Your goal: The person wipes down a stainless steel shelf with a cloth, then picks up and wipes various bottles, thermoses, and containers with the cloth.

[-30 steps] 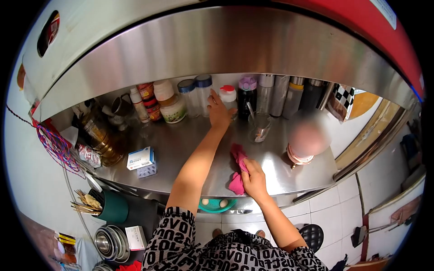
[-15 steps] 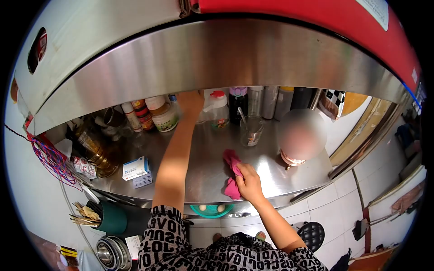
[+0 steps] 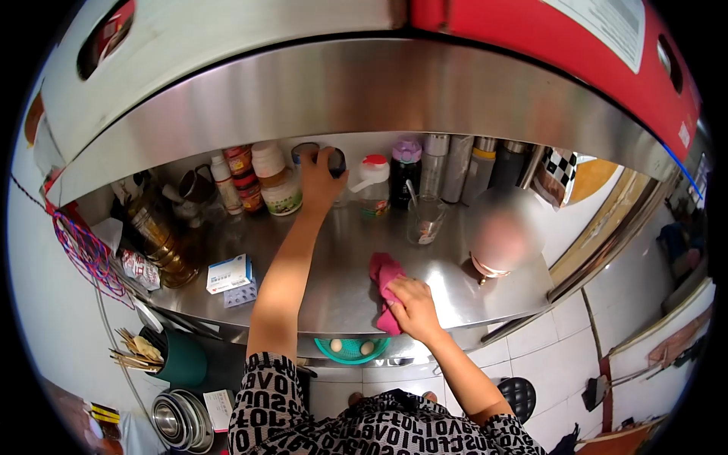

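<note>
My left hand [image 3: 321,176] reaches to the back of the steel counter, its fingers curled over a dark-rimmed cup [image 3: 338,161] that is partly hidden by the hand. A second dark round-rimmed container [image 3: 305,151] stands just left of the fingers. My right hand [image 3: 413,307] is closed on a crumpled pink cloth [image 3: 385,274], pressed onto the counter near its front edge. To the left of my left hand is a white jar with a green label [image 3: 282,196]. A clear jug with a red lid [image 3: 374,182] stands to its right.
A glass with a spoon [image 3: 426,224] stands right of centre, near a blurred round object [image 3: 502,235]. Bottles [image 3: 447,167] line the back. A medicine box [image 3: 229,274] and amber glassware [image 3: 163,246] lie left. A steel shelf edge [image 3: 364,91] overhangs; a green basket [image 3: 352,350] holds eggs below.
The camera view has shifted, showing more of the back row and of my left hand, now visible over the cup. The pink cloth is bunched differently under my right hand.
</note>
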`<state>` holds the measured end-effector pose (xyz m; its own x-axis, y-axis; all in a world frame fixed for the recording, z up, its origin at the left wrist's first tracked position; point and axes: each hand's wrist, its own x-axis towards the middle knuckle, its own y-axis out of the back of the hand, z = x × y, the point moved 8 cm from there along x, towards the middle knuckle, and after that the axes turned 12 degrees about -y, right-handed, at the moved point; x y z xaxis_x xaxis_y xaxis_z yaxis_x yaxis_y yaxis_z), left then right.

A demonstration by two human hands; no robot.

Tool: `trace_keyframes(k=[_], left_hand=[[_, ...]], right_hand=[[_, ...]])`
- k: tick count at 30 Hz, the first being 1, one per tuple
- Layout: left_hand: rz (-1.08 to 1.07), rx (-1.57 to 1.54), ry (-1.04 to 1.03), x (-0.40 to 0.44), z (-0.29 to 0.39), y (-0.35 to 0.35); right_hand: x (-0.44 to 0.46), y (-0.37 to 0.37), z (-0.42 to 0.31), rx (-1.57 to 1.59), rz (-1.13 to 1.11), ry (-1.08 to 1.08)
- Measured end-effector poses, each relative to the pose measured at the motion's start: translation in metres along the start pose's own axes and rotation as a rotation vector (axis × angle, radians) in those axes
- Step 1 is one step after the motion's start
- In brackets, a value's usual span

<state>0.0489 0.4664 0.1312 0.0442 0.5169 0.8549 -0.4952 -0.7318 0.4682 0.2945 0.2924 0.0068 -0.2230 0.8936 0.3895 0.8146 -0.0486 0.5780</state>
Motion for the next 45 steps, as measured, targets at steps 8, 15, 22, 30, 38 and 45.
trace_keyframes(k=[8,15,22,30,38,45], left_hand=[[0.244,-0.171,0.215,-0.05,0.028,0.11],[0.324,-0.078,0.044,-0.126,0.071,0.202],[0.321,-0.208,0.022,-0.164,0.067,0.223],[0.363,-0.264,0.029,-0.163,0.061,0.209],[0.374,-0.194,-0.034,-0.168,0.056,0.22],[0.375,0.03,0.04,-0.151,0.009,0.237]], right_hand=[[0.035,-0.094,-0.014,-0.405,-0.507,0.132],[0.185,-0.189,0.006,-0.63,-0.357,-0.001],[0.238,-0.22,0.013,-0.763,-0.296,-0.108],[0.094,-0.191,-0.066,-0.476,-0.674,0.337],[0.086,-0.119,-0.001,-0.602,-0.618,0.106],[0.134,-0.174,-0.066,-0.607,-0.544,0.021]])
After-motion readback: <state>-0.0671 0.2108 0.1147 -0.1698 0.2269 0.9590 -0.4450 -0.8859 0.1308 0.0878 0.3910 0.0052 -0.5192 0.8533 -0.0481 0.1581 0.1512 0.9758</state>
